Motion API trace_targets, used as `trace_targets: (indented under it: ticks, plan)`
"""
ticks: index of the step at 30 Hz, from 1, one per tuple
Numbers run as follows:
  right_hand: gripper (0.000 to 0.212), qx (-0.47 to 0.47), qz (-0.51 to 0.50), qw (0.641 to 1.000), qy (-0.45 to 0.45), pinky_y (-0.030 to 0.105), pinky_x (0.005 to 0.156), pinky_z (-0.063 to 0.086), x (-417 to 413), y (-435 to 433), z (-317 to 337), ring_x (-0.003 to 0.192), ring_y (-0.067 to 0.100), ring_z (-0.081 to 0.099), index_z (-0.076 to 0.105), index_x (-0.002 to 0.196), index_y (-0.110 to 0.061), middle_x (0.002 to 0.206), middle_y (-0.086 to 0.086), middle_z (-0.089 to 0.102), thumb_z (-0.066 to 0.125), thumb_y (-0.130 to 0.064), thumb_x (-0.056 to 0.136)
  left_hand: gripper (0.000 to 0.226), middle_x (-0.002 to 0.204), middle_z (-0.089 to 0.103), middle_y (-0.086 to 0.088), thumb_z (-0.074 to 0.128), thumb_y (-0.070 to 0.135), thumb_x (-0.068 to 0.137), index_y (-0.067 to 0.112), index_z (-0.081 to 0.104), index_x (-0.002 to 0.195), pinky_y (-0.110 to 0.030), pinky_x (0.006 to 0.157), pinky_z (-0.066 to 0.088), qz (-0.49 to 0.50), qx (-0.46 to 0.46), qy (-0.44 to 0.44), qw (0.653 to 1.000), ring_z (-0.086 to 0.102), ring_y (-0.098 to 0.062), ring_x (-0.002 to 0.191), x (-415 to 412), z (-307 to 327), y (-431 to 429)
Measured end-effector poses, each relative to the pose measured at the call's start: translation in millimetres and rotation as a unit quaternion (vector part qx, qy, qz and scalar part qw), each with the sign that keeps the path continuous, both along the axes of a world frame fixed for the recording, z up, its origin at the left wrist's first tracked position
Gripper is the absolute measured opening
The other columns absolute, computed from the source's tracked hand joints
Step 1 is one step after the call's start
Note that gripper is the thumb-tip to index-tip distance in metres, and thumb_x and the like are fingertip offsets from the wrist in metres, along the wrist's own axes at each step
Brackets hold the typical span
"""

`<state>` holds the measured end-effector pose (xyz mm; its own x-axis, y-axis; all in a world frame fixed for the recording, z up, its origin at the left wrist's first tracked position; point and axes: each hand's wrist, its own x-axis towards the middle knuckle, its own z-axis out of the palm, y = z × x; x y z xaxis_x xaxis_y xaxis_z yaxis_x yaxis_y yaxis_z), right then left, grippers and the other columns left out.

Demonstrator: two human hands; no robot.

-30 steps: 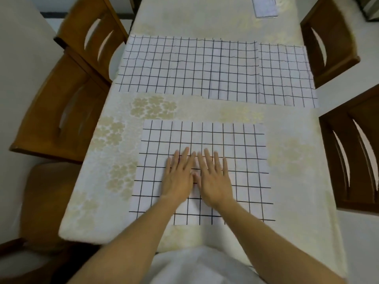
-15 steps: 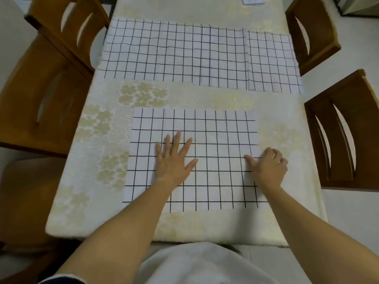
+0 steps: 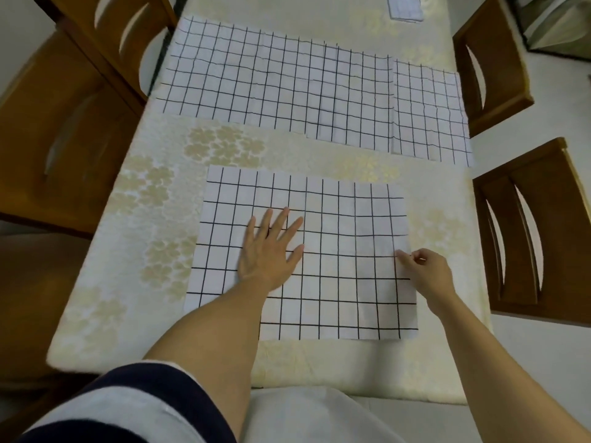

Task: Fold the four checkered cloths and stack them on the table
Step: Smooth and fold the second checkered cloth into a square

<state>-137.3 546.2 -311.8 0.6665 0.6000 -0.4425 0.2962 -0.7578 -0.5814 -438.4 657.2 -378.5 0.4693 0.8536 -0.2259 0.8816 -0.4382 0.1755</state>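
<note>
Fingers (image 3: 281, 222) of the left hand (image 3: 267, 254) lie straight and spread, palm down, pressing flat on the near checkered cloth (image 3: 339, 289). This is a white fabric rectangle ruled with thin black grid lines, lying smooth on the bench (image 3: 128, 257), which wears a cream covering with pale gold flower patterns. Well to the right of those fingers, at the cloth's right edge, the right hand (image 3: 430, 276) has thumb and forefinger curled together, pinching the fabric edge about halfway along its length, with the remaining fingers tucked in behind. Far beyond both sets of fingertips, past a band of cream covering, the wide checkered cloth (image 3: 271, 81), white fabric with the same black grid, lies spread flat and faintly creased across the bench. The narrow checkered cloth (image 3: 428, 113) sits against its right end, beyond the right fingers; whether the two overlap or merely touch I cannot tell, nor how many layers lie there. Farther still, a small pale folded item (image 3: 404, 8) rests at the bench's far end. Brown wooden left chairs (image 3: 64, 129) stand outside the left fingers, and brown wooden right chairs (image 3: 524, 228) outside the right fingers.
</note>
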Motion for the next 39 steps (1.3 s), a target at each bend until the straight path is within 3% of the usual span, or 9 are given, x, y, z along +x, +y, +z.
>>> trace_targets:
  ticks: [3, 9, 13, 21, 24, 26, 30, 34, 39]
  plan:
    - [0.033, 0.041, 0.031, 0.998, -0.022, 0.035, 0.058, 0.042, -9.2, -1.9, 14.4, 0.065, 0.022, 0.055, 0.061, 0.081, -0.014, 0.070, 0.006, 0.065, 0.066, -0.045, 0.093, 0.063, 0.168, -0.022, 0.009, 0.001, 0.065, 0.101, 0.044, -0.020, 0.157, -0.053, 0.124, -0.010, 0.002, 0.001, -0.005, 1.000, -0.019, -0.022, 0.156, -0.1, 0.1, 0.7]
    - [0.041, 0.089, 0.126, 0.982, -0.111, 0.032, 0.051, 0.036, -37.0, -0.8, 50.2, 0.049, 0.016, 0.037, 0.056, 0.067, -0.017, 0.044, -0.008, 0.043, 0.053, -0.036, 0.103, 0.064, 0.169, -0.019, 0.009, 0.003, 0.066, 0.101, 0.044, -0.016, 0.158, -0.053, 0.124, -0.007, 0.005, 0.007, -0.014, 1.000, -0.016, -0.022, 0.157, -0.8, -2.0, 1.3]
    - [0.049, 0.120, 0.148, 0.975, -0.112, 0.031, 0.050, 0.032, -51.4, -0.1, 72.2, 0.051, 0.017, 0.032, 0.051, 0.067, -0.008, 0.053, 0.005, 0.037, 0.050, -0.040, 0.104, 0.065, 0.169, -0.017, 0.009, 0.006, 0.067, 0.100, 0.044, -0.013, 0.159, -0.053, 0.124, -0.008, -0.001, 0.012, -0.015, 1.000, -0.014, -0.023, 0.157, -0.6, -4.0, 2.4]
    - [0.056, 0.172, 0.168, 0.968, -0.076, 0.035, 0.056, 0.027, -92.5, 19.3, 104.6, 0.057, 0.019, 0.027, 0.042, 0.071, 0.002, 0.059, 0.004, 0.027, 0.050, -0.042, 0.104, 0.068, 0.171, -0.011, 0.008, 0.016, 0.066, 0.102, 0.040, -0.002, 0.162, -0.049, 0.126, -0.009, 0.009, -0.066, -0.078, 0.995, -0.014, -0.021, 0.157, -4.3, 8.3, 7.7]
    - [0.048, 0.190, 0.174, 0.966, -0.035, 0.031, 0.056, 0.028, -117.9, 28.8, 111.2, 0.057, 0.016, 0.027, 0.058, 0.073, -0.010, 0.057, -0.003, 0.027, 0.050, -0.047, 0.103, 0.061, 0.172, 0.002, 0.006, 0.031, 0.053, 0.107, 0.034, 0.015, 0.163, -0.044, 0.128, -0.002, 0.091, -0.122, -0.265, 0.952, -0.006, -0.018, 0.158, -22.4, 36.2, 15.4]
    - [0.036, 0.189, 0.193, 0.962, -0.037, 0.027, 0.054, 0.032, -137.6, 38.3, 113.4, 0.050, 0.011, 0.029, 0.075, 0.103, -0.020, 0.050, -0.010, 0.030, 0.047, -0.043, 0.105, 0.056, 0.170, 0.018, 0.005, 0.036, 0.048, 0.108, 0.031, 0.027, 0.160, -0.043, 0.128, 0.011, 0.170, -0.145, -0.351, 0.909, 0.010, -0.018, 0.157, -41.5, 65.9, 18.3]
    - [0.042, 0.159, 0.255, 0.952, -0.059, 0.026, 0.065, 0.042, -181.6, 63.5, 109.0, 0.049, 0.005, 0.048, 0.055, 0.140, -0.007, 0.047, -0.005, 0.051, 0.046, -0.027, 0.105, 0.051, 0.154, 0.049, 0.006, 0.040, 0.052, 0.106, 0.029, 0.044, 0.152, -0.027, 0.114, 0.033, 0.220, -0.269, -0.412, 0.842, 0.045, -0.014, 0.142, -78.1, 118.7, 13.9]
    - [0.031, 0.124, 0.327, 0.934, -0.074, 0.041, 0.066, 0.054, -227.5, 84.8, 97.4, 0.066, 0.029, 0.065, 0.053, 0.122, 0.001, 0.065, 0.013, 0.066, 0.045, -0.018, 0.099, 0.062, 0.148, 0.055, 0.005, 0.033, 0.061, 0.104, 0.026, 0.042, 0.154, -0.037, 0.114, 0.042, 0.241, -0.343, -0.464, 0.781, 0.057, -0.016, 0.130, -99.0, 141.1, -4.3]
    - [0.025, 0.094, 0.374, 0.922, -0.039, 0.040, 0.063, 0.051, -264.3, 104.9, 77.3, 0.069, 0.029, 0.065, 0.053, 0.118, -0.005, 0.069, 0.011, 0.067, 0.044, -0.013, 0.096, 0.051, 0.138, 0.062, 0.002, 0.035, 0.051, 0.108, 0.024, 0.048, 0.150, -0.038, 0.101, 0.055, 0.281, -0.363, -0.452, 0.765, 0.067, -0.015, 0.110, -108.4, 130.4, -13.0]
